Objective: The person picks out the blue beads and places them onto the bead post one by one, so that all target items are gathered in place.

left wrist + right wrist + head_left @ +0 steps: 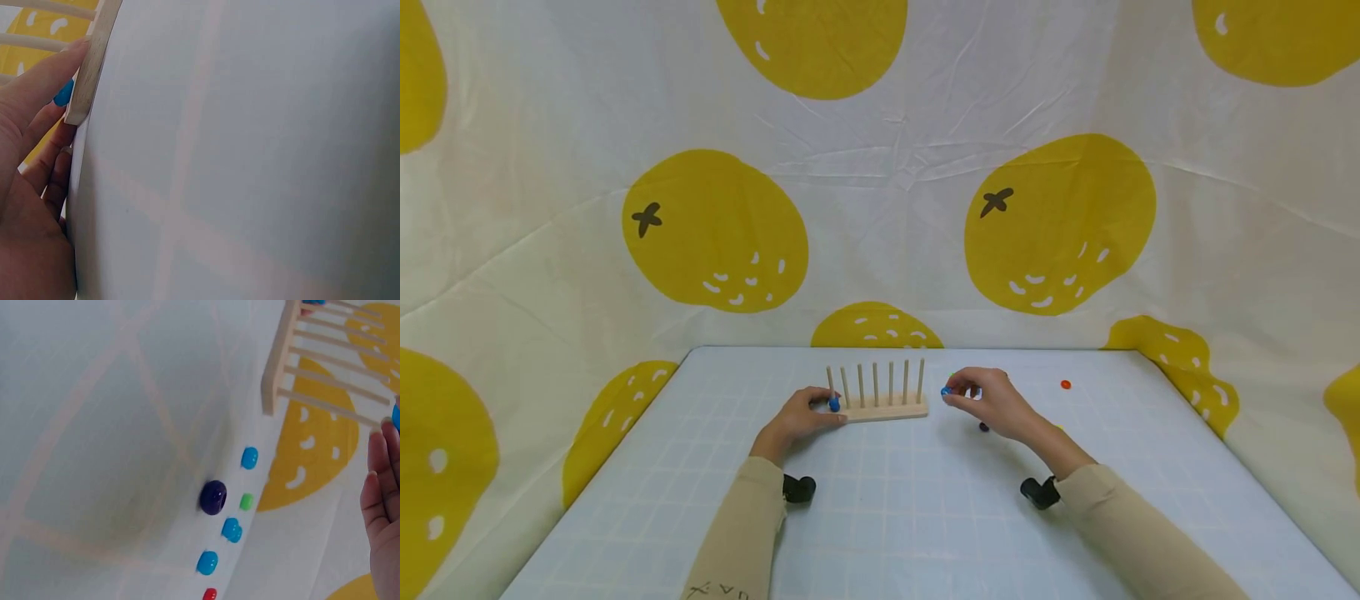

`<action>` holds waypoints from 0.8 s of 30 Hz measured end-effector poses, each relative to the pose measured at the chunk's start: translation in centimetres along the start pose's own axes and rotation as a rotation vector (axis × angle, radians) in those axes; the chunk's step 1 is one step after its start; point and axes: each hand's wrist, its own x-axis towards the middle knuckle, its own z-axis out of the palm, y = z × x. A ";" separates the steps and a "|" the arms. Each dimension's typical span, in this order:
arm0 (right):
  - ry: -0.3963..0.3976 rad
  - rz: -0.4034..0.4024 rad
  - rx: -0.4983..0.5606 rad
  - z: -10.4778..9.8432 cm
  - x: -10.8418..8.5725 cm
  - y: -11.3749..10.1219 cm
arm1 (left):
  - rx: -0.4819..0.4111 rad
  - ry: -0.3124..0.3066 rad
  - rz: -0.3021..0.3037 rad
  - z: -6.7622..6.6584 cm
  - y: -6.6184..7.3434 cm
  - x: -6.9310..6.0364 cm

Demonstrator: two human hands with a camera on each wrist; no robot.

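Observation:
A wooden rack [887,412] with a row of upright pegs stands near the middle of the table. My left hand [797,418] grips its left end, the thumb against the front of the base [94,69]. Low on the leftmost peg is a blue bead [834,404], partly seen beside the thumb in the left wrist view. My right hand [996,402] pinches another blue bead [946,391] between thumb and fingertips, in the air just right of the rack. The right wrist view shows only part of that hand [387,500] and bead, at its right edge.
Right of the rack lie loose beads: a dark purple one [214,497], a green one [247,501], several blue ones [207,562] and a red one [210,594]. An orange-red bead [1065,384] lies farther right. A fruit-print cloth [880,233] hangs behind the table.

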 end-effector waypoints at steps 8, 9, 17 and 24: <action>0.013 -0.038 0.037 1.1 1.4 -1.1 | -0.011 0.000 0.020 0.1 0.0 -0.1; 0.015 -0.049 0.038 1.2 1.6 -1.3 | -0.009 0.001 0.022 0.1 0.0 -0.1; 0.013 -0.108 0.049 2.1 3.0 -2.7 | 0.001 0.003 0.026 0.1 0.3 -0.4; 0.005 -0.128 0.053 3.1 4.2 -3.6 | 0.002 0.005 0.028 0.1 0.1 -0.3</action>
